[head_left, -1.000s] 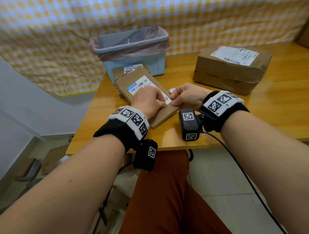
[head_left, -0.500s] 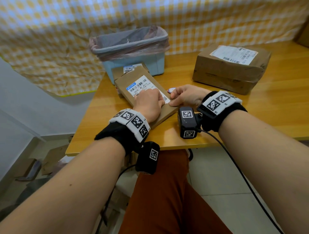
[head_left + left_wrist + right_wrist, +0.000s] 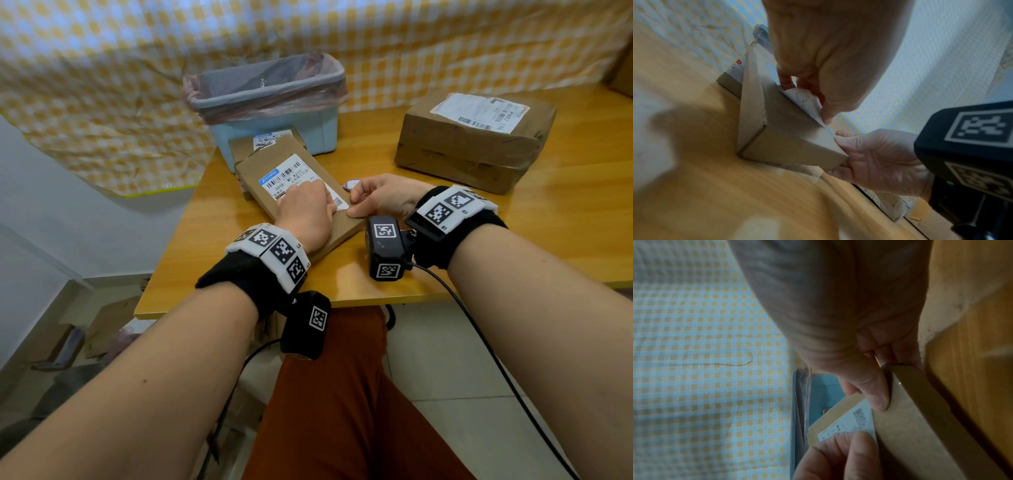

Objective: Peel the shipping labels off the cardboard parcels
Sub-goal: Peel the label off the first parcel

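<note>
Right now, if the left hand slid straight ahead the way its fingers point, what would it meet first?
Probably only more of the shipping label it presses on the flat parcel. Beyond that parcel's far edge lies a second small parcel, then the blue bin; depth is unclear.

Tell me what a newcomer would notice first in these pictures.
Both hands meet over a flat cardboard parcel near the table's front edge: the left hand works at the corner of its white label, while the right hand holds the parcel's edge. Behind it stands a blue bin with a bag liner, and to the right a bulkier parcel, label still on top.
</note>
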